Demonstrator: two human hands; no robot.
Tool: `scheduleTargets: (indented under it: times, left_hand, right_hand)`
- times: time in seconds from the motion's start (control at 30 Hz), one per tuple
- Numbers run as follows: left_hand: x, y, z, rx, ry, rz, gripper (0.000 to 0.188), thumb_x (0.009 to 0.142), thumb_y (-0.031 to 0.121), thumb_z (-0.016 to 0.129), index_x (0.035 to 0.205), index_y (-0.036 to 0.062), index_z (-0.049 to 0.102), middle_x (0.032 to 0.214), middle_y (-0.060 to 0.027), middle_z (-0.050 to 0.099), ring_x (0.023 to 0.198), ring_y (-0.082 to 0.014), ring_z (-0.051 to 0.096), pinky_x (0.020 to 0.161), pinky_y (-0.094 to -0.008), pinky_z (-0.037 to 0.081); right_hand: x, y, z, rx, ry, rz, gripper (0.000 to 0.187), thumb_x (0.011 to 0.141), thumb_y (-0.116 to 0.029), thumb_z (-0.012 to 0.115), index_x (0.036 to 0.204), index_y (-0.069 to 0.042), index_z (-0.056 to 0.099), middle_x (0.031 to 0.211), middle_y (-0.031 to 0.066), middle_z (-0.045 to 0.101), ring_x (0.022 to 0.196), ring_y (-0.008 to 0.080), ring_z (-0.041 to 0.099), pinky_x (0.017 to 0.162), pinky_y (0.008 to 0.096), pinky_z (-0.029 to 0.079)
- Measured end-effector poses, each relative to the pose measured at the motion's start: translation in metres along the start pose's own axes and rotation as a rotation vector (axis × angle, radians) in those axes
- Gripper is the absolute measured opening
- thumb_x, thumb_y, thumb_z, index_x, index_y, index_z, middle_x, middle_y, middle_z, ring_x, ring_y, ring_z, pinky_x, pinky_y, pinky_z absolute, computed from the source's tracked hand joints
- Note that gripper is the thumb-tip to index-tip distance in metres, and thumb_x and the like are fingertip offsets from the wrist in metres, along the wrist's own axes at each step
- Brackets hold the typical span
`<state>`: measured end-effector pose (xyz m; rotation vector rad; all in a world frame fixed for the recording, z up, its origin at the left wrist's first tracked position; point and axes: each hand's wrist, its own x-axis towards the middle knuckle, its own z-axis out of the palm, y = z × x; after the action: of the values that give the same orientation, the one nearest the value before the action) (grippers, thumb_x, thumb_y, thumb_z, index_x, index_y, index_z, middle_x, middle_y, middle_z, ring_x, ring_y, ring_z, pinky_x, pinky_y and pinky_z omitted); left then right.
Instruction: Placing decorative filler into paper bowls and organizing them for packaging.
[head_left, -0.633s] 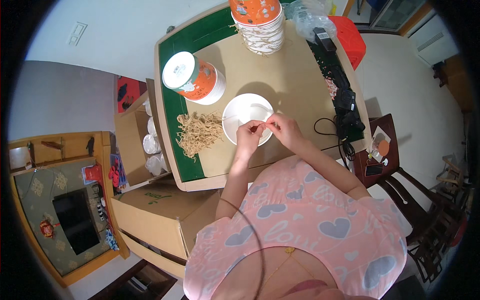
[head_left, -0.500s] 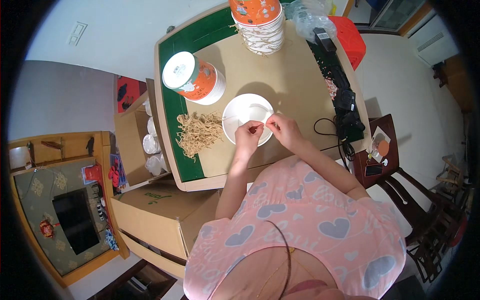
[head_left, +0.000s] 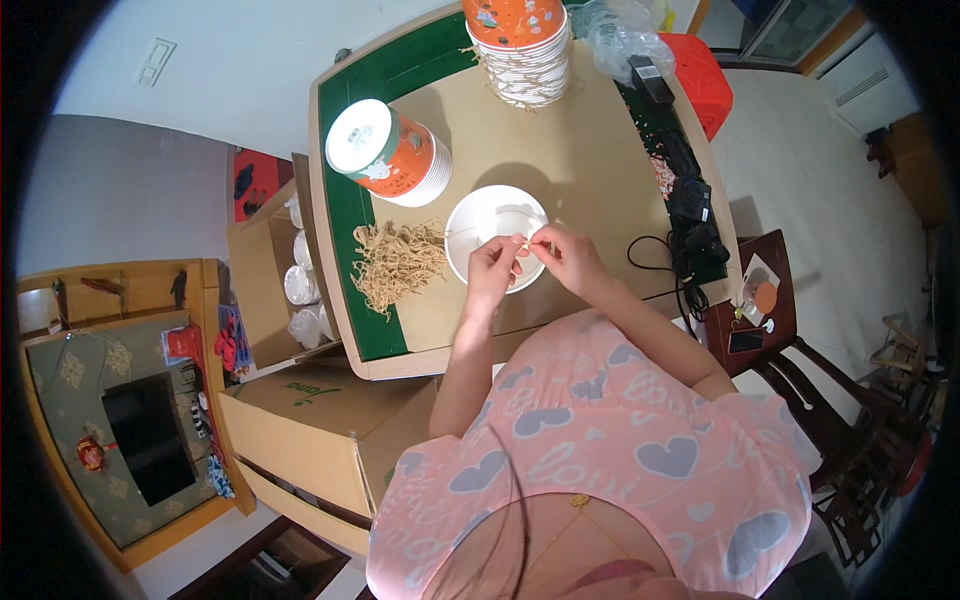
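Note:
A white round paper bucket [head_left: 462, 225] stands on the brown board with its mouth up. Over its near side, my left hand [head_left: 490, 268] and my right hand [head_left: 567, 258] meet, fingertips pinched together. Between them shows a short end of thin pale cord [head_left: 526, 246], mostly hidden by the fingers. Left of the bucket lies a tangled heap of tan twisted cords [head_left: 397, 262], with one strand reaching the bucket's rim. Farther back left is a tilted stack of orange-printed buckets [head_left: 405, 160].
At the far edge stands a taller stack of buckets [head_left: 530, 75] with cords hanging about it. Black adapters and cables [head_left: 692, 205] line the table's right side, near a clear plastic bag [head_left: 620, 35] and red stool [head_left: 697, 80]. Open cartons [head_left: 310, 415] stand at the left.
My left hand's fingers have shifted slightly up and straightened a little at the pinch. My right hand stays nearly in place. The bucket and cord heap have not moved.

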<state>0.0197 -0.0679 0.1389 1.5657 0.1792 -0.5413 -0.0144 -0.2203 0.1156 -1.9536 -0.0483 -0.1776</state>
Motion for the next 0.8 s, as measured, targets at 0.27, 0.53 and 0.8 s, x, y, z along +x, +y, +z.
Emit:
scheduleTargets:
  times: [0.27, 0.53, 0.8]
  left_hand:
    - [0.014, -0.017, 0.017, 0.646, 0.322, 0.710, 0.007, 0.083, 0.008, 0.060, 0.081, 0.0018, 0.058, 0.075, -0.0133, 0.057, 0.061, -0.0294, 0.056, 0.055, -0.0365, 0.044]
    - [0.023, -0.015, 0.019, 0.614, 0.326, 0.551, 0.012, 0.085, 0.010, 0.060, 0.080, -0.0007, 0.059, 0.069, -0.0118, 0.058, 0.057, -0.0177, 0.053, 0.053, -0.0304, 0.042]
    - [0.018, -0.012, 0.009, 0.139, 0.067, 0.278, 0.017, 0.090, 0.017, 0.056, 0.084, 0.0010, 0.059, 0.065, -0.0002, 0.056, 0.054, -0.0051, 0.042, 0.050, -0.0195, 0.033]
  right_hand:
    - [0.000, 0.001, 0.003, -0.027, 0.037, -0.080, 0.007, 0.081, -0.010, 0.059, 0.079, -0.005, 0.055, 0.075, 0.0126, 0.057, 0.065, 0.0314, 0.057, 0.056, 0.0381, 0.044]
    - [0.003, 0.008, 0.002, -0.022, 0.065, -0.077, 0.008, 0.080, -0.011, 0.060, 0.079, -0.005, 0.055, 0.072, 0.0123, 0.057, 0.063, 0.0286, 0.057, 0.056, 0.0369, 0.044]
    - [0.011, 0.001, 0.001, 0.164, 0.058, 0.031, 0.010, 0.079, -0.010, 0.066, 0.085, -0.005, 0.059, 0.070, 0.0072, 0.062, 0.056, 0.0165, 0.058, 0.052, 0.0283, 0.045]
